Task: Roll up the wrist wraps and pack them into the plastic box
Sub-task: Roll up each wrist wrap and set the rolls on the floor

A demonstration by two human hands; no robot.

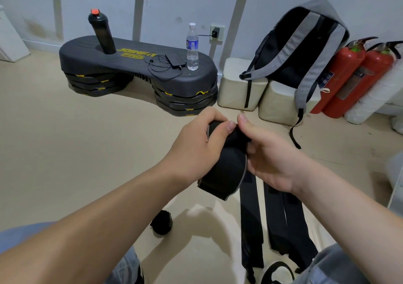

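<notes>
Both hands hold one black wrist wrap (224,170) in mid-air above the floor. My left hand (196,144) grips its upper end, thumb on top of the fabric. My right hand (268,153) pinches the same end from the right. The wrap's free part hangs down in a curve with a grey edge. A rolled-up black wrap (162,222) lies on the floor below my left forearm. Several unrolled black wraps (281,218) lie stretched out on the floor under my right arm. No plastic box can be made out.
A black step platform (135,65) stands ahead with a shaker bottle (101,33), a water bottle (192,47) and a charger on it. A grey backpack (305,50) leans on white blocks. Two red fire extinguishers (353,76) stand at right. My shoe (277,271) is near the wraps.
</notes>
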